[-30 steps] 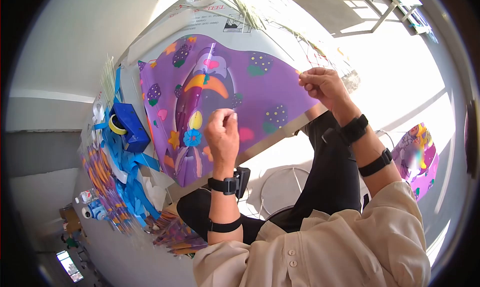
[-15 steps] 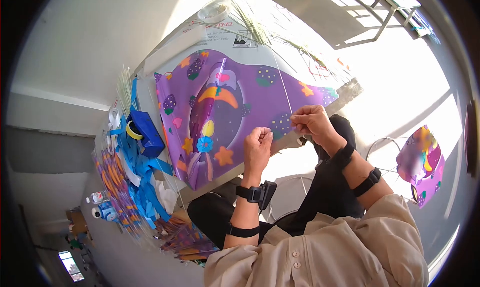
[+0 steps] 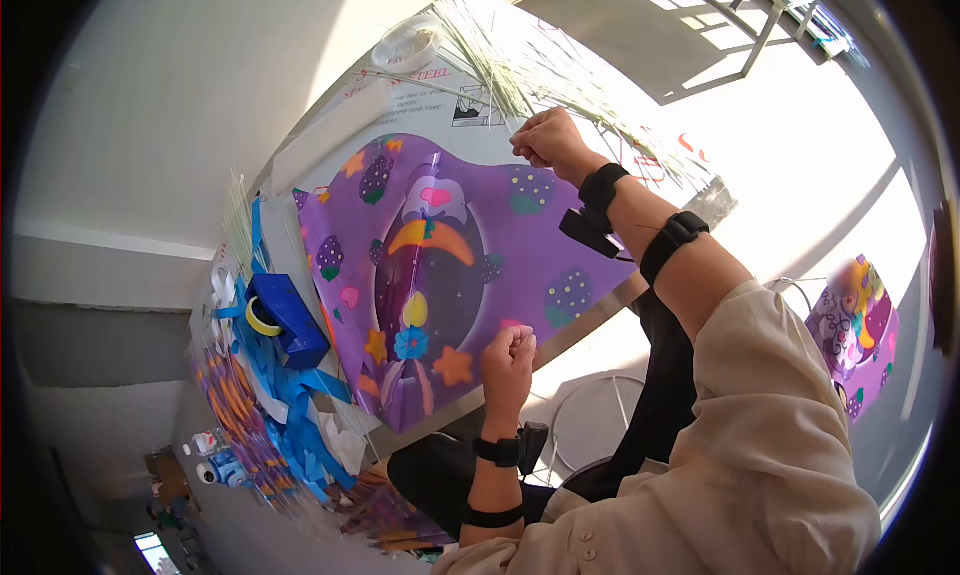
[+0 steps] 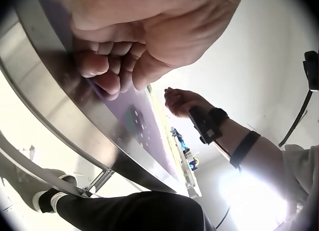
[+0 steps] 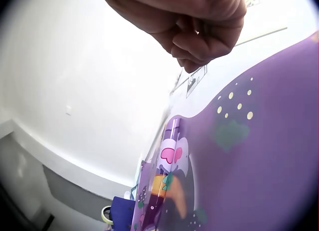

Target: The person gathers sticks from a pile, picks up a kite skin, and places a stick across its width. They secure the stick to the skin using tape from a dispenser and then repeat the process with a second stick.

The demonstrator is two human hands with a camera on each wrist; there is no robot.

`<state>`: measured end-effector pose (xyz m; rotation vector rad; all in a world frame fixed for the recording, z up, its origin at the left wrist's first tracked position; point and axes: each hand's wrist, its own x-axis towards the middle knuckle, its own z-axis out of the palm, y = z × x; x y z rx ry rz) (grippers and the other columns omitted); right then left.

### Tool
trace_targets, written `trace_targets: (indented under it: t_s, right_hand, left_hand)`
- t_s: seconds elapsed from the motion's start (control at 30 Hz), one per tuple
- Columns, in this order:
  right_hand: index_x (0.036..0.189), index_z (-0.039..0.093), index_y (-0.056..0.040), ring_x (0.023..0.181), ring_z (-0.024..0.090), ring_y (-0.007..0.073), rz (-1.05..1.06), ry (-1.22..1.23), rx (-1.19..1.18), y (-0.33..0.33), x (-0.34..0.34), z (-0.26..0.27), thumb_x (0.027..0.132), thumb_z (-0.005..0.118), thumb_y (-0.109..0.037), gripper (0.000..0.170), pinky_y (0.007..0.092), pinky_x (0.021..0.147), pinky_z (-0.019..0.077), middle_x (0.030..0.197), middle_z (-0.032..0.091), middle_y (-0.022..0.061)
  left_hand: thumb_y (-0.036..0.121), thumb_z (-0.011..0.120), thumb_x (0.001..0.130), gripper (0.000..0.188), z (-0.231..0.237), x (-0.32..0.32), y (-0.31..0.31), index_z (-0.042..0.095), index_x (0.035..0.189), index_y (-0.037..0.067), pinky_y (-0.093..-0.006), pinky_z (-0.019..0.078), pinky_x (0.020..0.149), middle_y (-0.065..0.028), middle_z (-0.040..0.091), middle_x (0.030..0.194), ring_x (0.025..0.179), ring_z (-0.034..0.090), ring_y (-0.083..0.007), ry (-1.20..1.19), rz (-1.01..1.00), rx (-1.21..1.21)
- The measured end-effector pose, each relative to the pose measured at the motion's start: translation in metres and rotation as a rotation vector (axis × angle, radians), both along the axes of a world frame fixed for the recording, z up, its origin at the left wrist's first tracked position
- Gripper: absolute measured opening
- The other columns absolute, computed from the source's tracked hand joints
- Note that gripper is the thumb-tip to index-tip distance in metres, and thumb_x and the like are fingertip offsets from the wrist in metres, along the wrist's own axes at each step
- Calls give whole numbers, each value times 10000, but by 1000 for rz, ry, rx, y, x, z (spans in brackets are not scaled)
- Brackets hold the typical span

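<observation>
the purple sheet (image 3: 535, 235) is spread on the tabletop (image 3: 714, 199), reaching its near edge. by that edge the left hand (image 3: 508, 370) is held curled; above the far part, near the pale sticks (image 3: 486, 65), the right hand (image 3: 550, 140) is also curled. whether anything thin is pinched in either cannot be told. the left edge is crowded by a blue tape dispenser (image 3: 288, 322) and blue ribbons (image 3: 300, 415).

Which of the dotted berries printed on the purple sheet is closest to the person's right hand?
The dotted berry at the far edge of the purple sheet, below the right hand in the head view; the other berries lie farther away.
</observation>
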<state>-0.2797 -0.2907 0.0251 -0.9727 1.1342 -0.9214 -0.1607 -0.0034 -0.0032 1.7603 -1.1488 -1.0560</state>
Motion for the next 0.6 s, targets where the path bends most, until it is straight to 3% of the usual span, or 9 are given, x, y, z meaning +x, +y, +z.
trace_targets:
  t_s: [0.07,0.13,0.17,0.23,0.3,0.37,0.43,0.47,0.6]
  right_hand:
    - [696,627,66,448,549,150,-21,-30,-17,-4,7,-2,728,667,24,66,273,401,422,583,605,130]
    - [749,633,46,548,617,229,36,335,-307,-1,5,-5,748,664,-56,106,333,528,493,648,634,159]
    - [749,633,46,548,617,229,34,340,-304,5,-3,0,748,664,-56,106,333,528,493,648,634,159]
    - [768,631,34,577,600,252,-87,850,-489,18,-32,12,787,676,-150,191,361,557,481,640,616,157]
    - [764,625,16,622,601,310,-102,1144,-530,25,-68,17,785,681,-207,231,393,571,466,654,600,185]
    - [749,619,13,616,603,304,-63,1358,-523,26,-99,14,770,700,-220,248,391,555,458,654,596,176]
    - [751,619,16,617,605,303,60,1422,-445,30,-119,13,773,681,-187,214,392,558,462,660,595,178]
    - [787,658,-5,738,642,375,60,1364,-410,35,-122,15,715,586,-51,112,426,633,500,757,639,215]
    - [815,658,-18,772,639,372,56,1273,-357,31,-128,-6,698,588,-51,141,418,676,504,799,645,216]
  left_hand:
    - [78,612,853,125,-1,-1,0,622,925,-24,-223,448,572,-27,605,706,606,528,-73,8,24,-6]
    - [77,611,854,124,-3,-2,1,621,925,-24,-224,452,574,-28,607,712,609,531,-73,8,31,-9]
    - [75,610,855,123,-4,-2,2,620,926,-24,-226,455,577,-28,610,719,612,535,-74,5,44,-18]
    - [71,609,851,121,-3,-1,1,620,927,-23,-233,462,583,-35,615,727,620,546,-83,9,36,-13]
    - [66,609,848,120,-4,0,2,620,929,-22,-240,468,590,-41,621,736,628,557,-91,14,32,-8]
    - [56,610,836,119,-7,1,2,624,926,-20,-255,479,607,-59,632,749,648,581,-117,-43,18,-32]
    - [54,612,831,119,-6,0,1,626,923,-20,-262,483,614,-69,637,757,654,589,-129,-58,20,-42]
    - [51,613,825,119,-6,-1,1,628,920,-19,-268,486,621,-78,642,766,660,597,-142,-74,22,-54]
    - [55,615,822,120,-4,-2,0,631,916,-18,-275,488,627,-85,648,774,662,603,-151,-99,31,-29]
